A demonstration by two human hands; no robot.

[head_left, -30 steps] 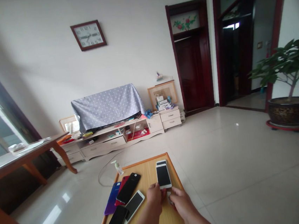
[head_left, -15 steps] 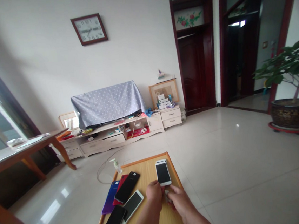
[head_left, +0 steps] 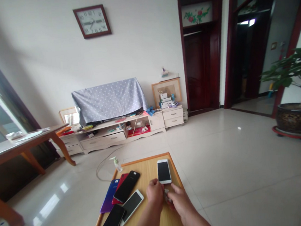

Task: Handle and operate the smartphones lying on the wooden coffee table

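A white smartphone (head_left: 164, 171) with a dark screen lies face up near the far right corner of the small wooden table (head_left: 142, 163). My left hand (head_left: 155, 194) is closed, its thumb side at the phone's lower left corner; what its fingers hold is hidden. Just below the phone's right corner, my right hand (head_left: 179, 201) has its fingers curled, with the index finger stretched toward the phone. A small whitish thing (head_left: 167, 191) shows between the two hands, against the right fingers; its kind is unclear.
On the table's left lie a black phone (head_left: 127, 186), a red phone (head_left: 123, 177), a blue-purple phone (head_left: 109, 198), another white phone (head_left: 133, 207) and a long black phone (head_left: 113, 221). A pump bottle (head_left: 116, 164) stands at the far left corner. Beyond is a TV cabinet (head_left: 102, 140).
The view has tilted and shifted slightly. A second edge showed behind the white smartphone's top before; now a single outline shows. Both hands keep nearly the same pose.
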